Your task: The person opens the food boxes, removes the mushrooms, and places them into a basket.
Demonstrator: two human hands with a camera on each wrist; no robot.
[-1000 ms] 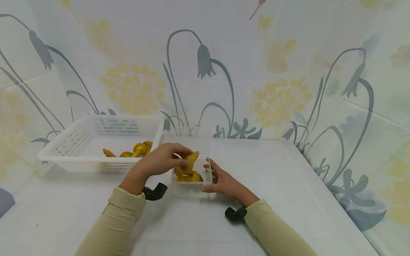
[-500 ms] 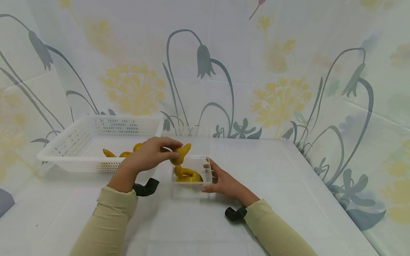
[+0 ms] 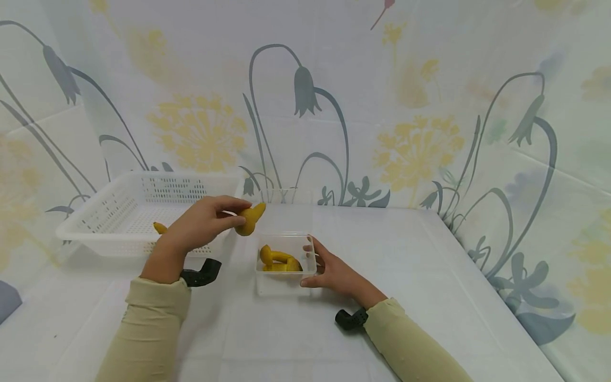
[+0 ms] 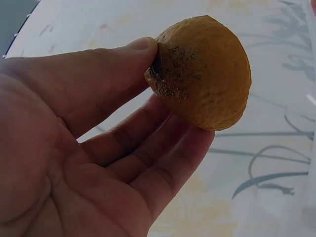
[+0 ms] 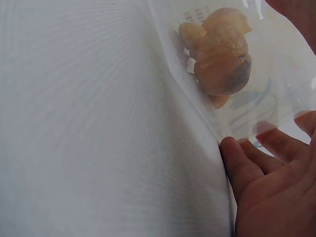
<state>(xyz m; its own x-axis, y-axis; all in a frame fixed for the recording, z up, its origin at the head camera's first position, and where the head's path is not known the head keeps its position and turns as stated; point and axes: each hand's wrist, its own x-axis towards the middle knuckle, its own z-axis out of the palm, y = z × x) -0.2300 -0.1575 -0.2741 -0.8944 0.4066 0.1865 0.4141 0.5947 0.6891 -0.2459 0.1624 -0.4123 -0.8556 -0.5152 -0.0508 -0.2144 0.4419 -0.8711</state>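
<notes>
In the head view my left hand [image 3: 202, 220] pinches a yellow pear-shaped fruit [image 3: 250, 219] between thumb and fingers, raised near the basket's right end. Its narrow tip points up and right. The left wrist view shows its rounded end [image 4: 212, 74] with a dark speckled patch by my thumb. My right hand [image 3: 336, 273] holds the right side of a clear plastic box [image 3: 281, 285], thumb toward the near side and fingers along the wall. Several yellow fruit-like pieces [image 3: 281, 260] lie inside, one curved like a banana; the right wrist view shows them blurred through the wall.
A white perforated basket [image 3: 114, 239] stands at the back left; a yellow curved piece [image 3: 159, 228] shows in it, and my left arm hides part of it. Behind the box stands another transparent container [image 3: 286, 196]. A grey-blue object [image 3: 7, 302] sits at the left edge.
My left hand has lifted the yellow pear-shaped fruit out of the clear box and carried it up and left toward the basket. My right hand and the box have stayed put.
</notes>
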